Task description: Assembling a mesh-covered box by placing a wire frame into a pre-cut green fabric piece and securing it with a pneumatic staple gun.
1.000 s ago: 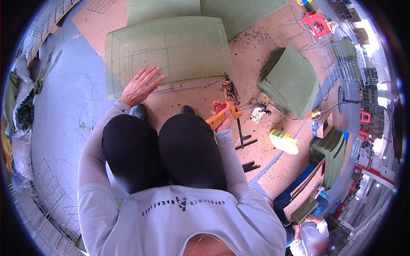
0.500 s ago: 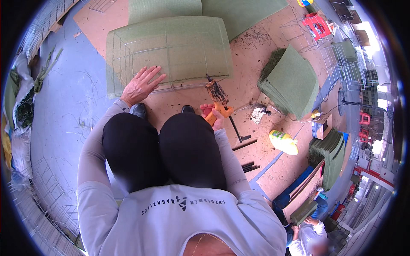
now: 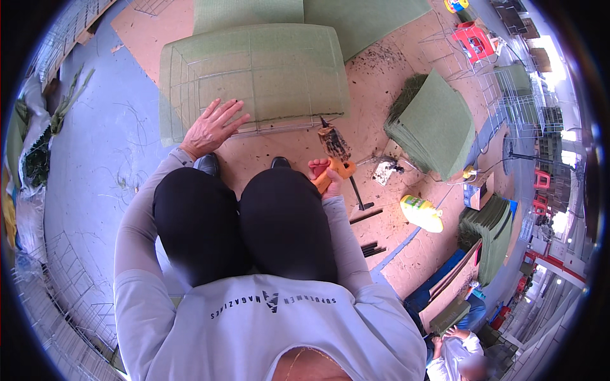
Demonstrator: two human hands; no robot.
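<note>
Seated, knees together, black shoes (image 3: 208, 164) resting on the brown floor board (image 3: 375, 82).

Left hand (image 3: 213, 127): lying flat, fingers spread apart, pressing on the near left corner of the green mesh-covered wire panel (image 3: 254, 76). Holding nothing.

Right hand (image 3: 325, 174): clamped around the orange handle of a glue gun (image 3: 335, 155). Dark, crusted barrel pointing up and away, tip meeting the near edge of the panel at its right end.

Panel: lying flat on the floor board directly ahead of the knees, wire grid showing through the green covering, near edge just beyond the shoes.

Surroundings:
- Stack of green mats (image 3: 435, 124) lying right of the panel, well apart from it.
- Small white object (image 3: 386, 170) and thin dark rods (image 3: 365, 216) lying on the floor just right of the right hand.
- Yellow-green bottle (image 3: 420, 213) lying on its side farther right.
- Red stool (image 3: 473, 39) standing at upper right.
- Wire frames (image 3: 57, 267) piled along the left, on the grey floor.
- Another person (image 3: 454, 352) crouching at lower right, hands apart from this work.
</note>
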